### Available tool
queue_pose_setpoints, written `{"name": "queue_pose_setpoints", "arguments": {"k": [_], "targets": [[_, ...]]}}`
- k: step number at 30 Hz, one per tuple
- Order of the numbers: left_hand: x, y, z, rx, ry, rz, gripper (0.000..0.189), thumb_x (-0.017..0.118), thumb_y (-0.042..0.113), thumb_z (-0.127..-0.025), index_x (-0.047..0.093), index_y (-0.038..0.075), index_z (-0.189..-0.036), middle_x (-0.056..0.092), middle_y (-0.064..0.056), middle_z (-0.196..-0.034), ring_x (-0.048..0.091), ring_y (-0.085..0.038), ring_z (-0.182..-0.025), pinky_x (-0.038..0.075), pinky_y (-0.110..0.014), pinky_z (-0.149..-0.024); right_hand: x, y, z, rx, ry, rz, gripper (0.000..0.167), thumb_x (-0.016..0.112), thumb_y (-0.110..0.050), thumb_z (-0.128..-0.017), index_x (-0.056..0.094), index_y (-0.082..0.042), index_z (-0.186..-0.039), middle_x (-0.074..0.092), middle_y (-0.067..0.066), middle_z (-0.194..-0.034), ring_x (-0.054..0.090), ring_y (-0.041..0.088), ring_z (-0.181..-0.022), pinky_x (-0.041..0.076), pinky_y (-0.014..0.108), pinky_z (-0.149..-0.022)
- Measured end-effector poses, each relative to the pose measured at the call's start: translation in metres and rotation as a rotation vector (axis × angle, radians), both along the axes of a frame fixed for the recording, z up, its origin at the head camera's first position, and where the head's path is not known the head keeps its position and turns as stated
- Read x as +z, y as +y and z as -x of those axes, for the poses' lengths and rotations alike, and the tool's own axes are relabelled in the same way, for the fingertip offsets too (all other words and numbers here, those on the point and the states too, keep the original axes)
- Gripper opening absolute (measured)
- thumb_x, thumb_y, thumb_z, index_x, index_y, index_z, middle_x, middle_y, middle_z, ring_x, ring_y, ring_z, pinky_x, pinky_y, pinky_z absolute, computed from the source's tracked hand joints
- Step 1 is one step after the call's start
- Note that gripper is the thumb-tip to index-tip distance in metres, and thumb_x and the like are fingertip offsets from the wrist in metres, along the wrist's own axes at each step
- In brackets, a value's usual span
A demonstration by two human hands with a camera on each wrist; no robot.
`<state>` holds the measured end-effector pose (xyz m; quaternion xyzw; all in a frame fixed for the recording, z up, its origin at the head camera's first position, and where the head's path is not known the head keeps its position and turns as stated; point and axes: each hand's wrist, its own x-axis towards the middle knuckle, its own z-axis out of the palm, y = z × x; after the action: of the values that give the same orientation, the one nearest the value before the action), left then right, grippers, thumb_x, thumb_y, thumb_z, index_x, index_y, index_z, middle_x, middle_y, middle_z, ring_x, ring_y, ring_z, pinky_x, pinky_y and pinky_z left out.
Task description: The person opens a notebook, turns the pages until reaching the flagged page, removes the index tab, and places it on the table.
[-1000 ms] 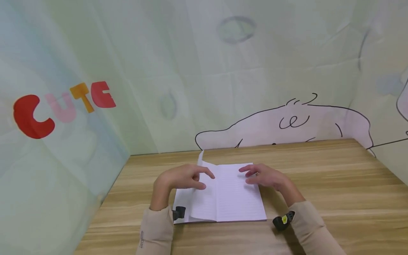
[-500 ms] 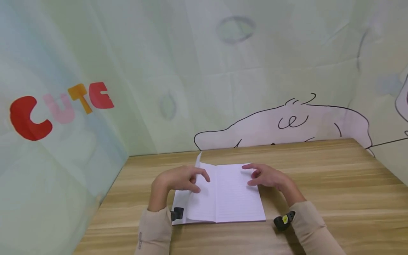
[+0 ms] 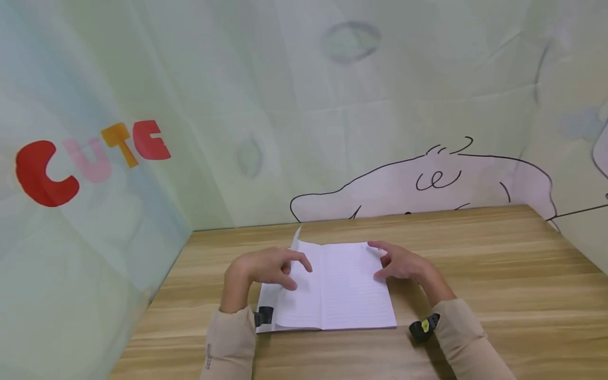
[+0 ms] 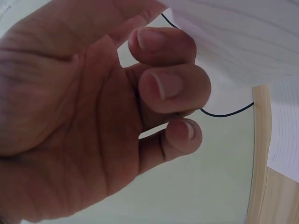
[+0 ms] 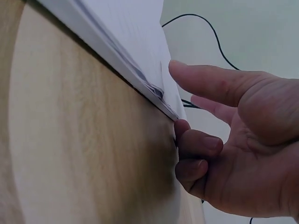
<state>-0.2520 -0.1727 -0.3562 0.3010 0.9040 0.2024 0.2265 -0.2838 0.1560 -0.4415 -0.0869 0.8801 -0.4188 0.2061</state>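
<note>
An open notebook [image 3: 356,295] with white lined pages lies on the wooden table, and a left-side page [image 3: 304,303] curves up from the sheets beneath. Above that page hovers my left hand [image 3: 268,266], thumb and index finger apart, the other fingers loosely bent and holding nothing in the left wrist view. My right hand [image 3: 401,264] is at the notebook's right edge, index finger near the far corner. In the right wrist view its thumb [image 5: 205,81] stands over the page stack [image 5: 126,51], while the bent lower fingers are at the notebook's edge. No page is visibly pinched.
Wood-grain tabletop [image 3: 499,274] surrounds the notebook. A printed cloth backdrop [image 3: 266,105] rises behind the table and along its left side. Each wrist wears a small black camera; the right one [image 3: 420,331] hangs just above the table.
My right hand has shifted right from over the right page to its edge. My left hand has drifted slightly left and the raised left page has settled a little.
</note>
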Motion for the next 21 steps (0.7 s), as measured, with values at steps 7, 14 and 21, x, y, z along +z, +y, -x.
{"name": "queue_pose_setpoints", "arguments": {"k": [7, 14, 21], "targets": [[-0.001, -0.003, 0.001, 0.026, -0.01, 0.037, 0.04, 0.074, 0.004, -0.087, 0.067, 0.02, -0.122, 0.035, 0.005, -0.061, 0.032, -0.01, -0.058, 0.031, -0.026, -0.06, -0.001, -0.001, -0.002, -0.013, -0.003, -0.027, 0.087, 0.083, -0.014, -0.083, 0.034, -0.008, -0.155, 0.057, 0.024, -0.127, 0.055, 0.037, -0.111, 0.038, 0.059, -0.101], [-0.001, -0.012, 0.002, 0.023, -0.006, 0.02, 0.041, 0.069, -0.001, -0.085, 0.067, 0.016, -0.122, 0.031, 0.006, -0.059, 0.029, -0.009, -0.056, 0.03, -0.024, -0.06, -0.002, -0.005, -0.002, -0.015, 0.027, -0.059, 0.092, 0.084, -0.019, -0.082, 0.03, -0.001, -0.155, 0.039, 0.031, -0.149, 0.038, 0.046, -0.135, 0.024, 0.063, -0.111], [-0.001, -0.018, 0.004, 0.042, -0.008, 0.014, 0.043, 0.066, -0.005, -0.084, 0.066, 0.015, -0.122, 0.034, 0.006, -0.062, 0.032, -0.009, -0.059, 0.032, -0.024, -0.063, -0.004, -0.01, -0.004, 0.002, 0.045, -0.126, 0.091, 0.08, -0.016, -0.085, 0.026, 0.002, -0.156, 0.024, 0.028, -0.158, 0.021, 0.047, -0.146, 0.019, 0.059, -0.115]]}}
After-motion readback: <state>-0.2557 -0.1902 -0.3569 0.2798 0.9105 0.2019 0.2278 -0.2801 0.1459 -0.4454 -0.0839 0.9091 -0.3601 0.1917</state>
